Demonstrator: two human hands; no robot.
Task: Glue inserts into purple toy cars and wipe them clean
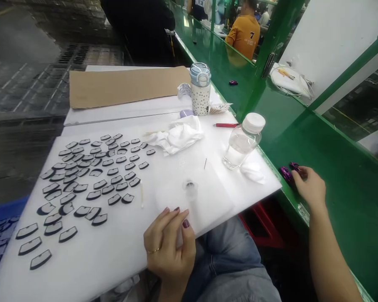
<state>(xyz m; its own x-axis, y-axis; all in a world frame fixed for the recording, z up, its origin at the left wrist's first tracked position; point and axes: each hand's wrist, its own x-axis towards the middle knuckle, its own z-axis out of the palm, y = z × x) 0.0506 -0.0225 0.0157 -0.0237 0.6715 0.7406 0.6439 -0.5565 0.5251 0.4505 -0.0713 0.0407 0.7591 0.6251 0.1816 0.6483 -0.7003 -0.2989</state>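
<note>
My left hand (170,247) rests at the near edge of the white board, its fingers loosely bent and apart, with nothing visible in them. Just beyond its fingertips is a small clear round dish (190,186) with a dark spot in it. My right hand (311,186) reaches over the green conveyor surface, thumb and fingers closed on a small shiny purple piece (294,166), partly hidden by the fingers. A second shiny purple piece (286,174) lies right beside it. Many small dark-edged curved pieces (112,172) are spread across the left of the board (113,260).
A clear bottle with a white cap (242,142), a dotted tumbler (200,94), a red pen (226,125) and crumpled white cloth (179,136) stand or lie on the board. A cotton swab (141,195) lies near the pieces. Cardboard (129,86) lies behind. Other people sit farther along.
</note>
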